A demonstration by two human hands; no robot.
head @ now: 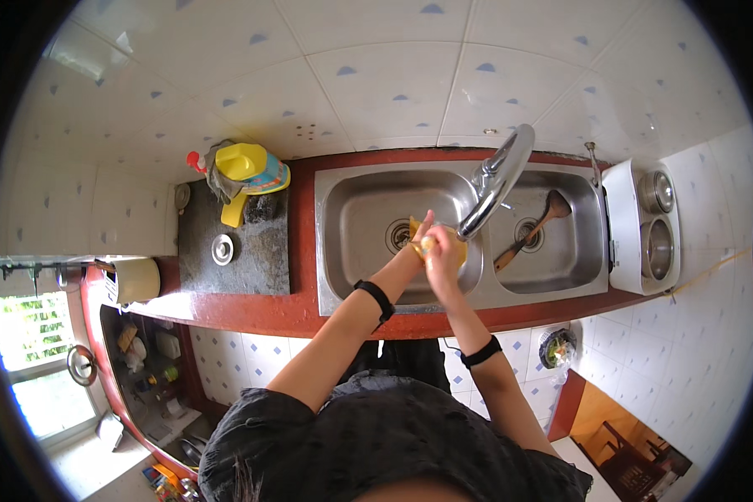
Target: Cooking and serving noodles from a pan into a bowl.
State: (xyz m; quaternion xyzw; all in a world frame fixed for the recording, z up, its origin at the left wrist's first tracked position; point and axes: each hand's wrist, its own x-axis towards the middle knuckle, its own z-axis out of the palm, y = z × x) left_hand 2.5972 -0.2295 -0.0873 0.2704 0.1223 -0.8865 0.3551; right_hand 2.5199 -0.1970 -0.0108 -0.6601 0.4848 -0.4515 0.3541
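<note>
Both hands are close together over the right side of the left sink basin point(364, 207), beneath the spout of a chrome faucet point(505, 176). A translucent yellowish item point(459, 250), perhaps a bowl or glove, is between and behind them; its exact kind is unclear. My left hand point(421, 235) touches it, thumb raised, its fingers mostly hidden. My right hand point(440, 260) is curled around its near side, and the fingers overlap my left hand. Beside them, in the right basin point(571, 276), a wooden turner point(533, 233) lies diagonally across the drain.
Left of the sink, a dark stone slab point(254, 270) bears a metal sink strainer point(222, 249), a yellow bottle point(267, 169) and a grey cloth point(216, 172). A white rack point(624, 251) with metal containers stands at right. The red counter edge point(238, 314) runs before me.
</note>
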